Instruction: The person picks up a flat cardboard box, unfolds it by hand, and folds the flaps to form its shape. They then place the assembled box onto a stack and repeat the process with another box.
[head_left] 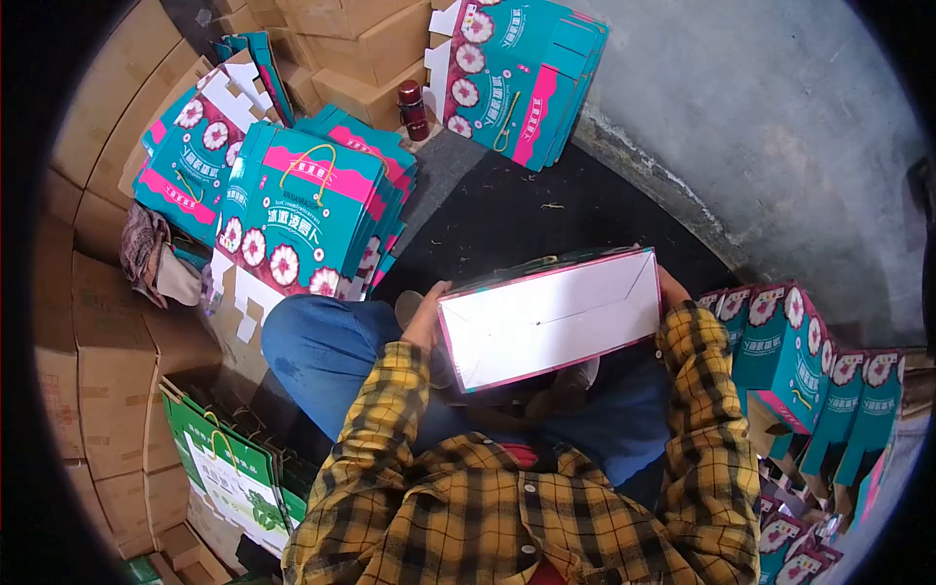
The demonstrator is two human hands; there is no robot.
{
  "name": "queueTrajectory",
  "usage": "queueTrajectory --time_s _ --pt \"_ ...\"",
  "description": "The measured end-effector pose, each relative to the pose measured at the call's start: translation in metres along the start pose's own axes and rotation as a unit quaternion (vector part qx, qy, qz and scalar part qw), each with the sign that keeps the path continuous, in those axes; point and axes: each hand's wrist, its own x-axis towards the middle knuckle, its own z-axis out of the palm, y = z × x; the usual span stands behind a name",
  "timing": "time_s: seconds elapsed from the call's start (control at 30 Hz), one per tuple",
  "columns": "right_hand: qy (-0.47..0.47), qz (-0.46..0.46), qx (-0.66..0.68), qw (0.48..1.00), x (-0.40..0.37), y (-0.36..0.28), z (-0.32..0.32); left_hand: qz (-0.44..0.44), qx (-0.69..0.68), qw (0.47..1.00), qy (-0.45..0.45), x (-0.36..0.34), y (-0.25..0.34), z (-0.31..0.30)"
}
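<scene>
— Sitting on what?
— On a black mat, with small yellowish bits scattered over it. Next to it, grey concrete.
— And around?
— To the left, brown cartons piled high; before them, stacks of flat teal bags with yellow cords. Near these, a dark red flask, upright. To the right, teal boxes standing in a row.
— And in the hands?
— One box, above the lap, slightly tilted. White on the face turned upward, with fold lines toward the corners, a small dark speck near the middle and thin pink edges.
— Held how?
— Gripped at both ends: by left hand and by right hand, with fingers partly hidden.
</scene>
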Motion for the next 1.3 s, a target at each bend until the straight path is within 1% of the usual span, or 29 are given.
queueTrajectory --time_s 0.07,0.1,0.13,0.17,0.2,0.23,0.3,0.33,0.37,0.43,0.5,0.53,0.57,0.63,0.7,0.77,0.83,0.87,0.9,0.93,0.97,1.0,1.03,1.1,1.13,1.17,1.2,1.23,1.3 --pt "-0.046 -0.099 0.103 0.989 -0.003 -0.009 0.005 0.052 -0.04 0.993 -0.102 -0.013 0.009 0.008" --pt "-0.057 -0.105 0.116 0.986 0.005 -0.01 0.021 0.057 -0.026 0.994 -0.091 -0.025 0.024 0.002" --pt "-0.065 -0.131 0.167 0.975 -0.013 -0.02 0.012 0.108 -0.036 0.989 -0.097 -0.023 0.016 0.018" --pt "-0.081 -0.17 0.223 0.956 -0.02 -0.032 0.011 0.17 -0.034 0.98 -0.101 -0.022 0.023 0.028" --pt "-0.073 -0.175 0.266 0.945 -0.041 -0.036 0.014 0.266 -0.008 0.96 -0.087 -0.034 0.024 0.043" --pt "-0.104 -0.187 0.249 0.945 -0.049 -0.042 0.011 0.322 -0.021 0.942 -0.096 -0.035 0.028 0.047" --pt "0.012 -0.253 0.18 0.95 -0.064 -0.051 0.034 0.381 -0.042 0.912 -0.144 -0.04 0.043 0.051" --pt "0.05 -0.232 0.121 0.964 -0.058 -0.044 0.027 0.401 0.003 0.912 -0.086 -0.046 0.042 0.053" --pt "0.088 -0.209 0.059 0.972 -0.053 -0.039 0.021 0.401 0.005 0.912 -0.087 -0.051 0.04 0.055" --pt "0.171 -0.137 0.039 0.975 -0.052 -0.032 0.023 0.345 0.011 0.939 -0.01 -0.055 0.029 0.063" --pt "0.184 -0.142 0.072 0.97 -0.029 -0.006 -0.002 0.338 0.037 0.94 -0.002 -0.046 0.013 0.06" --pt "0.188 -0.142 0.071 0.969 -0.025 0.003 -0.011 0.309 0.038 0.95 0.006 -0.044 0.005 0.059" --pt "0.168 -0.143 0.064 0.973 -0.021 0.011 -0.016 0.281 0.04 0.959 0.018 -0.042 -0.002 0.057" --pt "0.146 -0.142 0.057 0.977 -0.024 0.008 -0.01 0.291 0.069 0.954 0.037 -0.034 -0.01 0.049" --pt "0.117 -0.165 0.059 0.977 -0.028 0.006 -0.007 0.288 0.094 0.953 0.022 -0.029 -0.012 0.043" --pt "0.129 -0.149 0.047 0.979 -0.026 0.007 -0.006 0.28 0.097 0.955 0.032 -0.028 -0.012 0.044" --pt "0.146 -0.134 0.037 0.979 -0.035 0.004 -0.003 0.316 0.096 0.943 0.029 -0.024 -0.013 0.04" --pt "0.151 -0.126 0.047 0.979 -0.042 -0.002 0.002 0.361 0.113 0.925 0.04 -0.013 -0.018 0.034" --pt "0.154 -0.12 0.057 0.979 -0.046 -0.007 0.003 0.362 0.116 0.924 0.034 -0.012 -0.019 0.036" --pt "0.157 -0.126 0.059 0.978 -0.046 -0.012 0.0 0.4 0.15 0.903 0.04 -0.012 -0.02 0.038" --pt "0.116 -0.142 0.058 0.981 -0.048 -0.019 -0.003 0.437 0.18 0.88 0.046 -0.012 -0.021 0.038" --pt "0.075 -0.157 0.057 0.983 -0.046 -0.02 -0.008 0.43 0.251 0.864 0.077 -0.016 -0.021 0.039" --pt "0.076 -0.159 0.057 0.983 -0.041 -0.021 -0.011 0.442 0.259 0.858 0.032 -0.016 -0.02 0.042" --pt "0.153 -0.141 -0.024 0.978 -0.028 -0.017 -0.014 0.46 0.374 0.799 0.103 -0.03 -0.024 0.052" --pt "0.152 -0.137 -0.022 0.979 -0.04 -0.024 0.0 0.456 0.375 0.8 0.104 -0.037 -0.023 0.054" --pt "0.196 -0.181 -0.25 0.931 -0.053 -0.033 0.014 0.464 0.42 0.773 0.103 -0.042 -0.021 0.056" --pt "0.227 -0.215 -0.465 0.829 -0.062 -0.04 0.029 0.471 0.464 0.743 0.102 -0.046 -0.019 0.059" --pt "0.224 -0.212 -0.464 0.83 -0.062 -0.04 0.035 0.468 0.465 0.745 0.103 -0.051 -0.017 0.062" --pt "0.201 -0.306 -0.574 0.733 -0.06 -0.037 0.047 0.432 0.515 0.736 0.075 -0.058 -0.014 0.067"
